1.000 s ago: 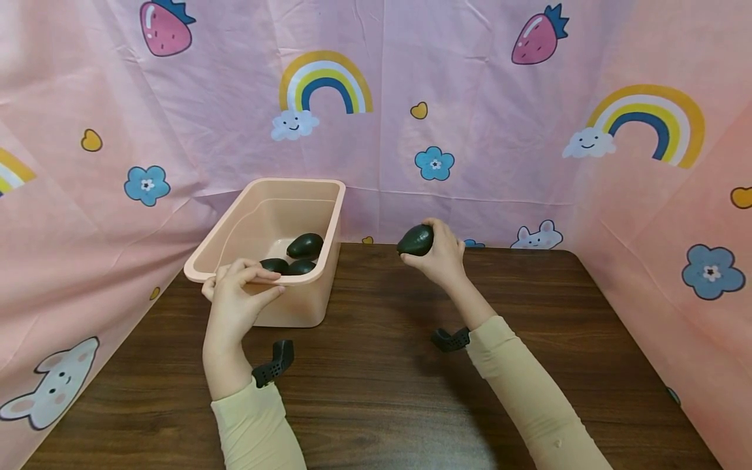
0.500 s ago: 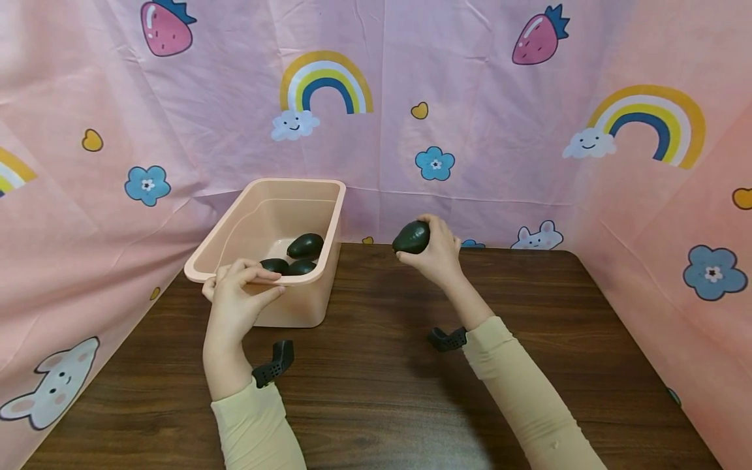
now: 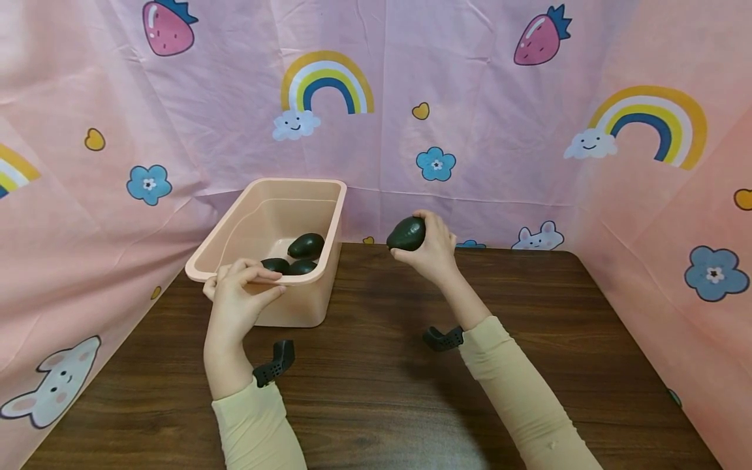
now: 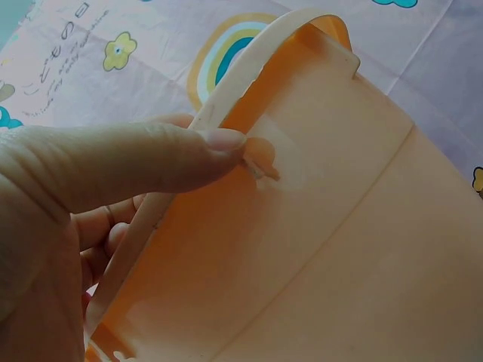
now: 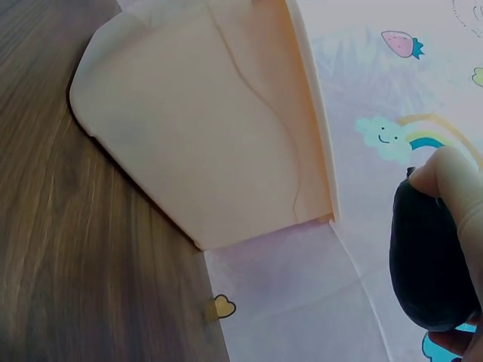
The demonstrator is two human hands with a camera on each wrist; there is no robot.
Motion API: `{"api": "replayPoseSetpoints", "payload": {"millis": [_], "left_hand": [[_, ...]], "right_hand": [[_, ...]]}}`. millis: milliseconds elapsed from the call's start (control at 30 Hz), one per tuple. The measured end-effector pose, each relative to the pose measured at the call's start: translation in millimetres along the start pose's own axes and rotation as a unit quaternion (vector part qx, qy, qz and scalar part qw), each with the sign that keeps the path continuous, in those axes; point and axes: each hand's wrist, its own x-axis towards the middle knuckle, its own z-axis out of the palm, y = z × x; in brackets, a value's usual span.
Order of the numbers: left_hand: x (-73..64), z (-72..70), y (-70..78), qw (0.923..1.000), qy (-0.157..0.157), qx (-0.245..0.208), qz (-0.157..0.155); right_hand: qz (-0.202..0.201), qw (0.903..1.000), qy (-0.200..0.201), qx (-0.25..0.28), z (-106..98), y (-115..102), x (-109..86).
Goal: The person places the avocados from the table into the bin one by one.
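My right hand [image 3: 436, 251] holds a dark green avocado [image 3: 407, 234] between thumb and fingers, raised above the table to the right of a peach plastic bin [image 3: 337, 228]. In the right wrist view the avocado [image 5: 426, 260] shows dark and pear-shaped, with the bin's outer wall [image 5: 189, 128] beside it. At the bin's near rim, my left hand [image 3: 235, 303] grips the edge, fingers over the top and thumb [image 4: 173, 158] against the outside wall. Inside the bin lie three more avocados, one [image 3: 306, 246] farther back and two partly hidden behind the near rim.
The bin stands on a dark wooden table [image 3: 376, 391], toward its back left. A pink patterned cloth [image 3: 388, 150] hangs behind the table and along both sides. Each wrist carries a black camera mount [image 3: 443, 339].
My right hand has moved slightly left and up with the avocado, closer to the bin. The left hand stays on the rim, and the avocados in the bin have not moved.
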Motion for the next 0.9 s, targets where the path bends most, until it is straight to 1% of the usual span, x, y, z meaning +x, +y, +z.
{"api": "replayPoseSetpoints", "payload": {"millis": [400, 900], "left_hand": [[-0.1, -0.1, 0.5, 1.0, 0.002, 0.003, 0.002], [0.4, 0.2, 0.4, 1.0, 0.002, 0.002, -0.002]], "right_hand": [[-0.006, 0.9999, -0.003, 0.009, -1, -16, 0.9], [-0.012, 0.9994, 0.005, 0.031, 5, -32, 7.6]]}}
